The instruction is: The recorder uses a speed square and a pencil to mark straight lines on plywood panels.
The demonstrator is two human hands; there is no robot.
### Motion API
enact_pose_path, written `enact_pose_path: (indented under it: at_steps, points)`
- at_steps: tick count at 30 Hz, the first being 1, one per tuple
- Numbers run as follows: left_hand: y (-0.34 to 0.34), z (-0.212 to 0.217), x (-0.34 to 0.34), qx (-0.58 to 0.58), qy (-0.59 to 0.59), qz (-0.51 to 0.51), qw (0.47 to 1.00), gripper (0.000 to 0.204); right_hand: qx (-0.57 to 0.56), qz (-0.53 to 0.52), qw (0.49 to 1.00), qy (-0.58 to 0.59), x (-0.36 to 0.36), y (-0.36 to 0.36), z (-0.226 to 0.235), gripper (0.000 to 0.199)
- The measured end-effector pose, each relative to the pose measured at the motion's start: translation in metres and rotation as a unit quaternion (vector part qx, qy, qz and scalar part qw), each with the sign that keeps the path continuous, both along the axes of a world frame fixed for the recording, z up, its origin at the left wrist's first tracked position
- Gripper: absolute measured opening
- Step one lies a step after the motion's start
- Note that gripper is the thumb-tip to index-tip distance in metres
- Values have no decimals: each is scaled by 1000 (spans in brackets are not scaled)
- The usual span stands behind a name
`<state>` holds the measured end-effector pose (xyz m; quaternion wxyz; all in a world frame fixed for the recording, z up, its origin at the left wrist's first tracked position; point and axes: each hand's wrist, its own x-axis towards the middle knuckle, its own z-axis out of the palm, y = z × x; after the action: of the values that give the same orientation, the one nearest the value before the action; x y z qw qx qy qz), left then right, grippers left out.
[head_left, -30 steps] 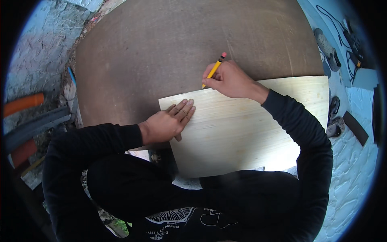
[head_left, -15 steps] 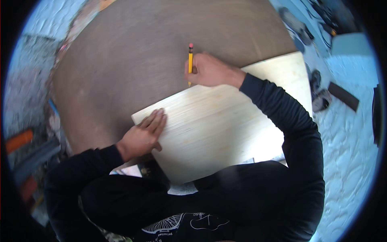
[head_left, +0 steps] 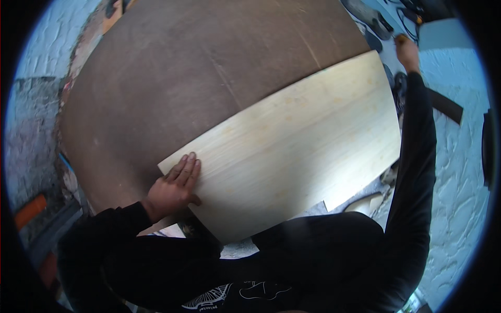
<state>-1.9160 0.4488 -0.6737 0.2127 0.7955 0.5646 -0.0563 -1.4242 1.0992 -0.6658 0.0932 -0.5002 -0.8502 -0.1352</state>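
A pale wooden board [head_left: 292, 151] lies tilted on a large dark brown sheet [head_left: 198, 73]. My left hand [head_left: 175, 188] rests flat on the board's near left corner, fingers together and pressing down. My right arm in a black sleeve stretches far out past the board's right end. My right hand [head_left: 406, 49] is up at the top right, beyond the board, among tools on the floor. A bit of yellow-orange shows at its fingers; the pencil itself is too small to make out.
Dark tools and cables [head_left: 376, 23] lie on the pale blue textured floor [head_left: 454, 172] at the top right. A dark flat strip [head_left: 443, 104] lies right of my arm. An orange object [head_left: 28, 211] and scraps lie at the left edge.
My right hand left the board's far edge, where it held a yellow pencil, and reached far right toward the tools. The view shifted; my left hand stays on the board's corner.
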Motion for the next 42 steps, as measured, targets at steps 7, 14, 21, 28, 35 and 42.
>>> enact_pose_path:
  at_steps: [7, 14, 21, 28, 35, 42]
  points:
    - [15, -3, 8, 6, 99, -117, 988, 90, 43, 8, 991, 126, -30, -106, -47, 29]
    - [77, 15, 12, 119, -47, 103, 986, 52, -117, -207, 970, 56, -32, -197, -65, 61]
    - [22, -2, -5, 2, -12, 237, 971, 72, -223, -334, 916, 2, 56, -226, -61, 90]
    - [16, 10, 13, -97, -57, 193, 975, 74, -275, -385, 881, 24, 97, -273, -73, 100]
    - [20, 0, 14, -61, -122, 181, 974, 77, -170, -433, 883, 65, 68, -339, 17, 106]
    - [30, 23, 26, 3, -200, 159, 967, 82, 5, -423, 893, 154, 55, -380, 171, 93]
